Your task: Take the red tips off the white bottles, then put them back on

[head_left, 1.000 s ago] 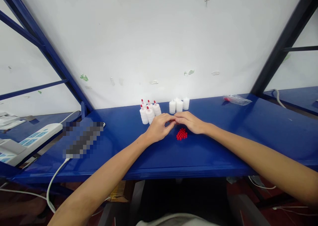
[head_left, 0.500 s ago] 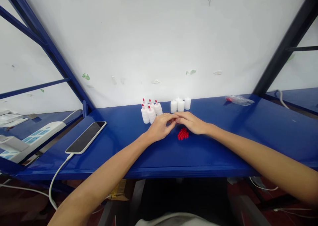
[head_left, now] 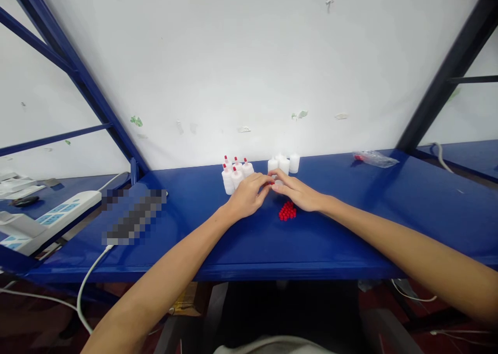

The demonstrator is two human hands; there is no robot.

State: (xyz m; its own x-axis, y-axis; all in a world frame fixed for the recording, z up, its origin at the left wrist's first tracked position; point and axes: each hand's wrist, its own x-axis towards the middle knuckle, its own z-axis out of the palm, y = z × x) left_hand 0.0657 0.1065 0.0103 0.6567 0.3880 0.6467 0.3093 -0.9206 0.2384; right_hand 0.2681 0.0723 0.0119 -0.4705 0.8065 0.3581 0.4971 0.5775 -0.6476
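Note:
My left hand (head_left: pixel 249 194) and my right hand (head_left: pixel 299 192) meet fingertip to fingertip above the blue tabletop, both with fingers curled in. A bit of a red cap (head_left: pixel 272 183) shows where the fingertips come together; most of it is covered. Just left of my left hand stand several white bottles with red-tipped nozzles (head_left: pixel 236 179). Behind my right hand are several white bottles without red tips (head_left: pixel 284 165). A heap of small red caps (head_left: pixel 287 211) lies on the table just below my right hand.
A phone, pixelated (head_left: pixel 134 219), lies at the left with a white cable (head_left: pixel 83 286) hanging over the front edge. A power strip (head_left: pixel 58 216) is beyond the left frame post. A clear plastic bag (head_left: pixel 375 159) with something red lies at the back right.
My hands have drawn slightly apart at the fingertips, and the right fingers have opened a little. A spot of red now shows between them. The bottles and the heap look unmoved.

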